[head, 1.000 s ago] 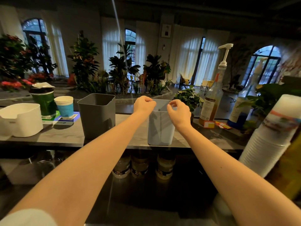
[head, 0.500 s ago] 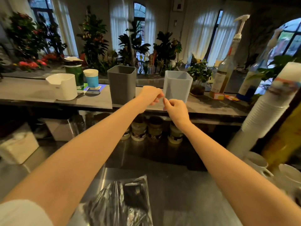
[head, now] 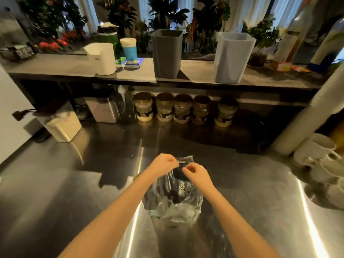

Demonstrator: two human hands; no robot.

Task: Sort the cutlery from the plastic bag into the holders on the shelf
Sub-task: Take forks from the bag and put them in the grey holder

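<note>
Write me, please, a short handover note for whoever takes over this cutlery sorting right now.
Hands: left hand and right hand both pinch the top edge of the plastic bag.
Bag: on the steel counter, dark cutlery inside.
Holders: dark grey holder and light grey holder upright on the shelf.
Done: nothing sorted that I can see.
Left: open the bag, sort the cutlery into the holders.

A clear, crumpled plastic bag (head: 174, 203) lies on the steel counter (head: 74, 183), its far edge pinched by the left hand (head: 163, 163) and right hand (head: 195, 171). Dark cutlery (head: 179, 174) shows blurred through the film. On the shelf (head: 55, 67) behind stand two upright, open-topped holders, well apart: a dark grey holder (head: 166, 53) on the left and a pale translucent holder (head: 232, 58) on the right.
</note>
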